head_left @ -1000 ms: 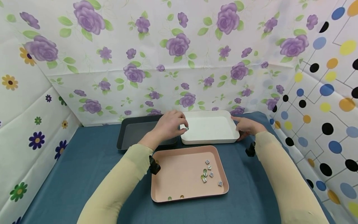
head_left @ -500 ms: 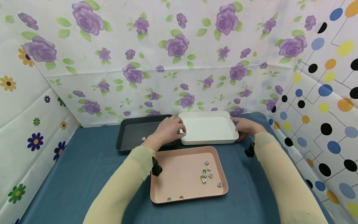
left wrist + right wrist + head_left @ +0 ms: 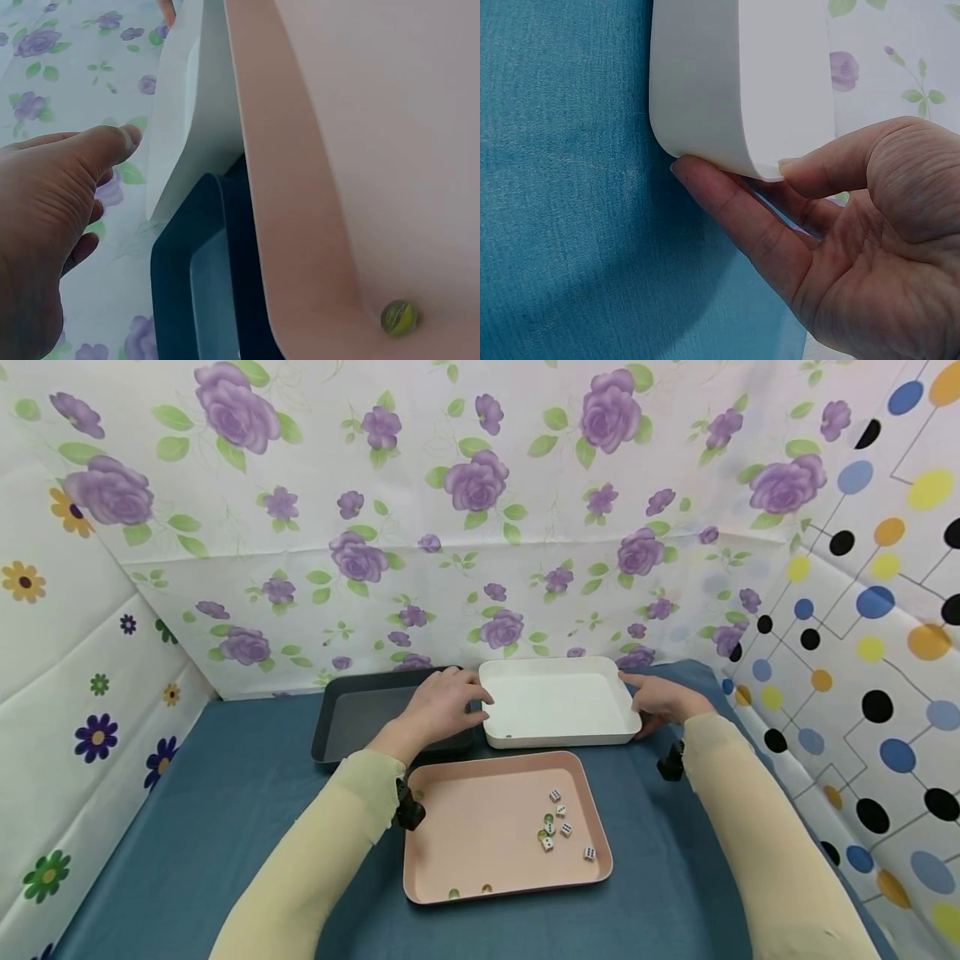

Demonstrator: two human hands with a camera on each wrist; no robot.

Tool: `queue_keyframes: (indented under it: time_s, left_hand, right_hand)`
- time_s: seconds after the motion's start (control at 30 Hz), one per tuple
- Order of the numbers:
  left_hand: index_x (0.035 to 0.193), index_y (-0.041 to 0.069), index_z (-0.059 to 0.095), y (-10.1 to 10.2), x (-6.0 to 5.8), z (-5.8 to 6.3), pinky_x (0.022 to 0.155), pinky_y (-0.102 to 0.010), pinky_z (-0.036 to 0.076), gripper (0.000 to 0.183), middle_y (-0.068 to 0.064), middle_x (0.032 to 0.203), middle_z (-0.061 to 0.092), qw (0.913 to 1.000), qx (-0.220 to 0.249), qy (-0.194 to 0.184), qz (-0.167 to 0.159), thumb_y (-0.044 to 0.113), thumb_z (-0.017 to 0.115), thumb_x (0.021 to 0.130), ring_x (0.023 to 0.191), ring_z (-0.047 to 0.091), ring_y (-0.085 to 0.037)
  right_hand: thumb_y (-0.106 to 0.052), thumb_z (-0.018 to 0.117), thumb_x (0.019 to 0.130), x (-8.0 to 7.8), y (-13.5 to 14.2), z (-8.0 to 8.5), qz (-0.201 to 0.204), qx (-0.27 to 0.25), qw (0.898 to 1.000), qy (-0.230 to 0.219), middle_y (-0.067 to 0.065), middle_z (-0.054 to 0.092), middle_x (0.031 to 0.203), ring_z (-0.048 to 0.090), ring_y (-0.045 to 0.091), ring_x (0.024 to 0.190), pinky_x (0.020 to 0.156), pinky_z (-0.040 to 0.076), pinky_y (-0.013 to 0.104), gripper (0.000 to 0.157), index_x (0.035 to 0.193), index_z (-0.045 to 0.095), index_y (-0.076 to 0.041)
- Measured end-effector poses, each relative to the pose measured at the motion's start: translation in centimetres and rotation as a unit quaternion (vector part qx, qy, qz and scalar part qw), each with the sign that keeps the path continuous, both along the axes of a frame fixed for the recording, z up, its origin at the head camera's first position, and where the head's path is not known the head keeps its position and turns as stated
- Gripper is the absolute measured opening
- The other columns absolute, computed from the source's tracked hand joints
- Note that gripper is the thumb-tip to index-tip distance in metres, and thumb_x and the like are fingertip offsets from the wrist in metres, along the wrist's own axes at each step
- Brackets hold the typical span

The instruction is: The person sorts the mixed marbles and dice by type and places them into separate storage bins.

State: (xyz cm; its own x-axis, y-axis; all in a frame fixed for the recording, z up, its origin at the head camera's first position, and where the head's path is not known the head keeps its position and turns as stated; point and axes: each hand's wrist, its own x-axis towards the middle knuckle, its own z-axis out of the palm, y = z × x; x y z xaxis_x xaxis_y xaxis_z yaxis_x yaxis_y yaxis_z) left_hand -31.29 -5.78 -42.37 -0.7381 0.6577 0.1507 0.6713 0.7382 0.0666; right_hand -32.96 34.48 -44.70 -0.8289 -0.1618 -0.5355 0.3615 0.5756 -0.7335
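Head view: left hand (image 3: 438,708), grip loosely parted, near the white tray (image 3: 558,700); right hand (image 3: 667,698), grip pinching that tray's right end; dice (image 3: 566,829) in the pink tray (image 3: 480,835).

Left hand (image 3: 441,706) loosely curved; right hand (image 3: 663,698) pinches.

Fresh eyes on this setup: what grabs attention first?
Probably the purple-rose backdrop filling the back wall, then the pink tray at the front, with white dice scattered toward its right side. Behind it, the right hand pinches the right end of the white tray, while the left hand hovers near the left end.
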Motion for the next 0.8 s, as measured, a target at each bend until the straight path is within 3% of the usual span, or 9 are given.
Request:
queue_keyframes:
  time_s: [0.4,0.8]
  left_hand:
    - [0.126,0.028,0.074,-1.3,0.2,1.5,0.100,-0.045,0.044,0.031,0.003,0.122,0.062,0.9972,0.063,-0.039,0.010,0.036,0.074,0.096,0.115,0.056,-0.023]
    - [0.128,0.028,0.073,-1.7,1.2,2.9,0.094,-0.043,0.046,0.033,0.002,0.119,0.062,0.9935,0.106,-0.040,-0.011,0.037,0.074,0.096,0.112,0.055,-0.021]
  right_hand:
    - [0.008,0.042,0.099,-0.2,0.1,-0.1,-0.004,0.000,1.000,-0.001,0.033,0.002,0.164,0.068,0.039,0.098,0.080,0.059,0.050,0.087,0.165,-0.004,-0.026]
    - [0.008,0.042,0.099,-0.2,0.0,-0.2,-0.005,0.002,1.000,-0.003,0.033,-0.001,0.164,0.065,0.041,0.105,0.080,0.060,0.049,0.087,0.165,-0.004,-0.025]
